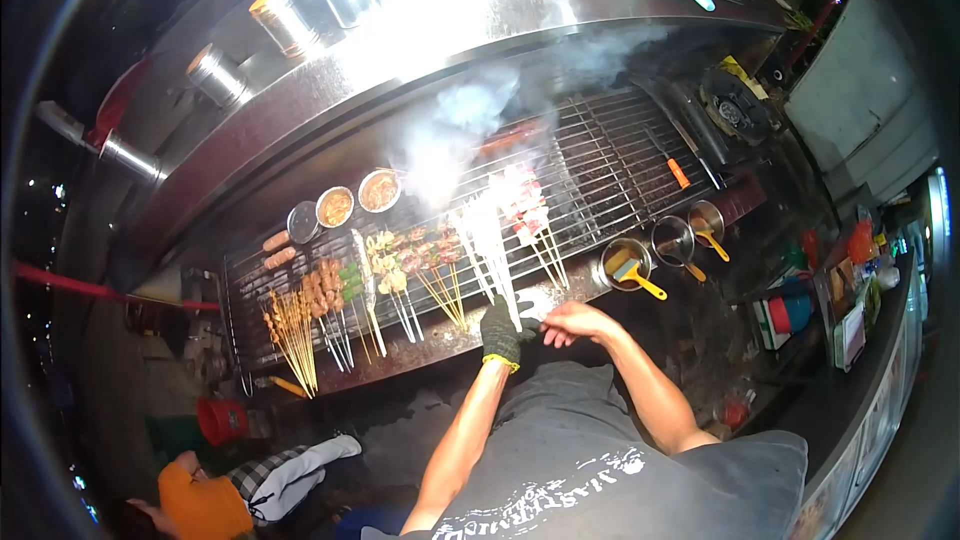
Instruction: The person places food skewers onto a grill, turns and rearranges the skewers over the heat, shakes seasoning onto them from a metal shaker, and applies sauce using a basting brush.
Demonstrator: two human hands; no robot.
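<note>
My left hand, in a dark knitted glove with a yellow cuff, is closed around the lower ends of glare-whitened skewers on the grill. What those skewers carry is washed out by light. Just right of it, my bare right hand is held with loosely bent fingers apart, and I see nothing in it. Skewers of reddish meat lie on the grate beyond my right hand. To the left are meat skewers, pale skewers, green skewers and thin browned skewers.
Smoke rises over the grill. Pots with brushes line its front right edge. Filled bowls sit at the back left. An orange-handled tool lies on the right grate. A person in orange is at lower left.
</note>
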